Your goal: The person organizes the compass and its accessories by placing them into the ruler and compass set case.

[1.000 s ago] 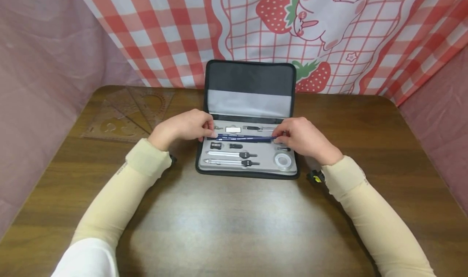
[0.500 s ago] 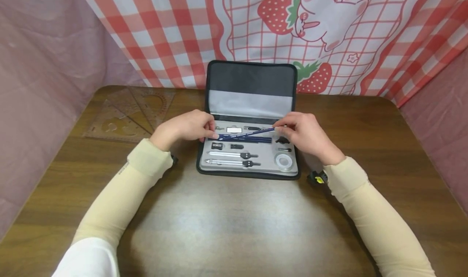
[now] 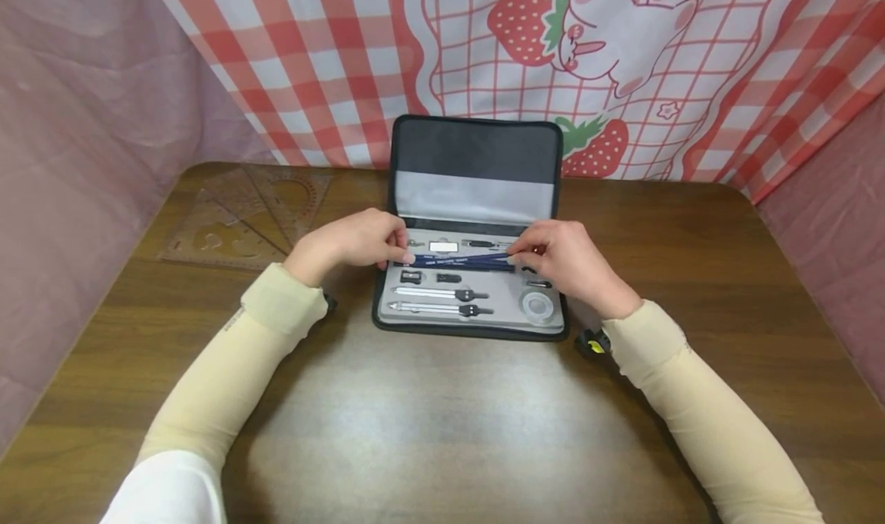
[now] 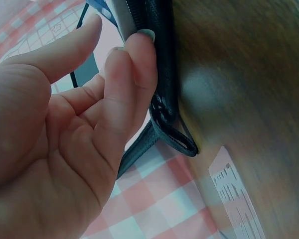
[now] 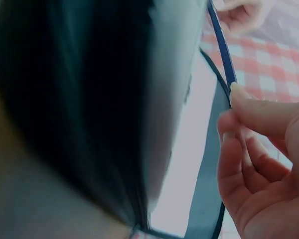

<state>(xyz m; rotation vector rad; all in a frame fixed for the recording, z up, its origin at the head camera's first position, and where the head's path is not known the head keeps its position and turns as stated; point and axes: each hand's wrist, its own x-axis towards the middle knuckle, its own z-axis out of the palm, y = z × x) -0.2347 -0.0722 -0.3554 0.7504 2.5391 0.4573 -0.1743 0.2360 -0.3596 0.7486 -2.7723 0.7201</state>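
In the head view an open zip case (image 3: 470, 333) of drawing tools lies on the table with its lid raised at the back. Several dark blue pencils (image 3: 463, 261) lie across its grey tray. My right hand (image 3: 570, 263) pinches the right end of one pencil (image 5: 222, 47) between thumb and fingers. That pencil slants slightly across the others. At the pencils' left ends is my left hand (image 3: 356, 238); its thumb touches there, and its fingers rest at the case's left edge. In the left wrist view a gap shows between that thumb and the fingers (image 4: 118, 94).
The tray also holds a sharpener (image 3: 411, 276), a white eraser (image 3: 443, 247), two compasses (image 3: 442, 293) and a round clear-lidded piece (image 3: 537, 306). Clear set squares (image 3: 207, 251) and a protractor (image 3: 304, 190) lie at the table's back left. A checked cloth (image 3: 311, 55) hangs behind.
My right hand raised the right end of a pencil, then lowered it again towards the others, shifting slightly left. My left hand stays at the pencils' left ends.
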